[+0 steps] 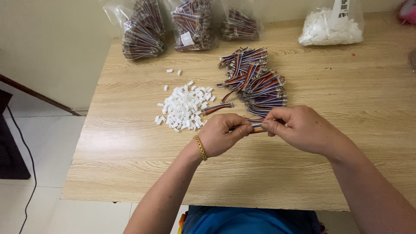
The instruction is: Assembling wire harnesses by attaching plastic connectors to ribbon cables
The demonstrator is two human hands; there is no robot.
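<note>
While both hands are held together over its middle, the pale wood-grain laminate table [130, 151] is seen spread wide beneath them. Beyond the hands, along the far edge, three clear plastic bags of bundled multicoloured wires [190, 24] are lined up, and farther to the right a clear bag of white plastic pieces [331, 28] is set down. Just past the fingertips, a loose heap of rainbow ribbon wire bundles [255, 80] is piled. Ahead and to the left of the left hand, a scattered pile of small white plastic connector housings [184, 106] is laid out, with one short striped wire lead [216, 107] resting at its right edge. A gold chain bracelet [200, 147] is worn on the left wrist. The left hand [221, 134] is closed, its thumb and fingers pinched on one end of a short multicoloured ribbon wire piece [256, 126]; the right hand [299, 128] is likewise closed, the other end being gripped at the fingertips. That piece is held between the two hands, just above the tabletop.
</note>
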